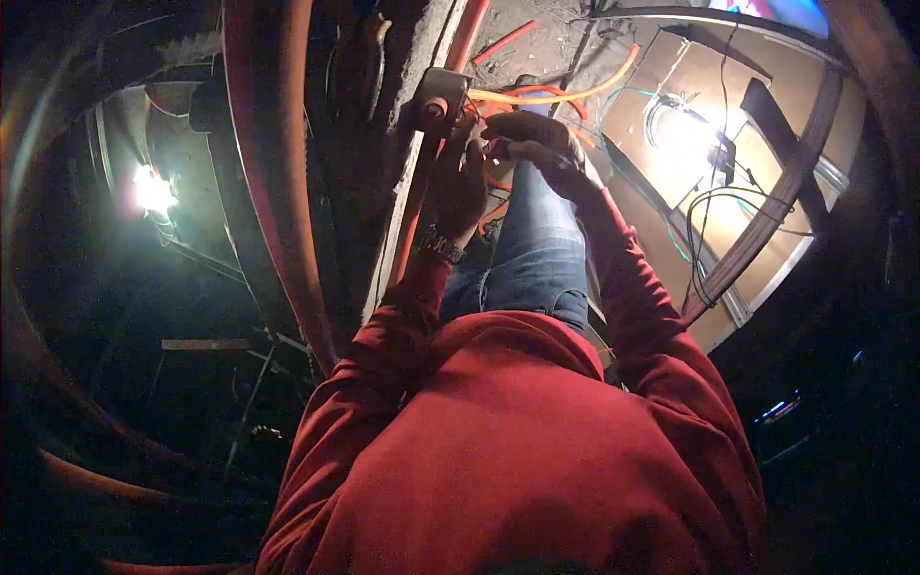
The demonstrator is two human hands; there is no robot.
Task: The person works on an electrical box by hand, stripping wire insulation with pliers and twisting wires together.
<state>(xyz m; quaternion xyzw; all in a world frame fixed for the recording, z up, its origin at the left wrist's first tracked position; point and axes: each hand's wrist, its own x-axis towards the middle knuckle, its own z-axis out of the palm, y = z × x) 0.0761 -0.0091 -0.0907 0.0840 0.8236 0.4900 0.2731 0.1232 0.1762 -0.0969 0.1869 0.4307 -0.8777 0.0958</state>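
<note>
My left hand [462, 195], with a metal band on its wrist, reaches up just below a small box [443, 96] that has a round opening. Its thumb points up and its fingers curl in shadow. From the right, my right hand [541, 149] meets it, the fingers pinched together at a small red piece [495, 148] too small to make out. Thin wires run between the box and my fingertips. An orange tube [565, 98] extends right from beside the box, above my right hand. What lies between the two hands is mostly hidden.
A pale-edged beam [395, 225] runs along my left. A curved red-brown bar [273, 192] stands farther left. One bright lamp [153, 190] glows at left, another [685, 139] over light panels at right. Loose black cables [704, 216] hang there. Orange tubing lies around my leg [537, 230].
</note>
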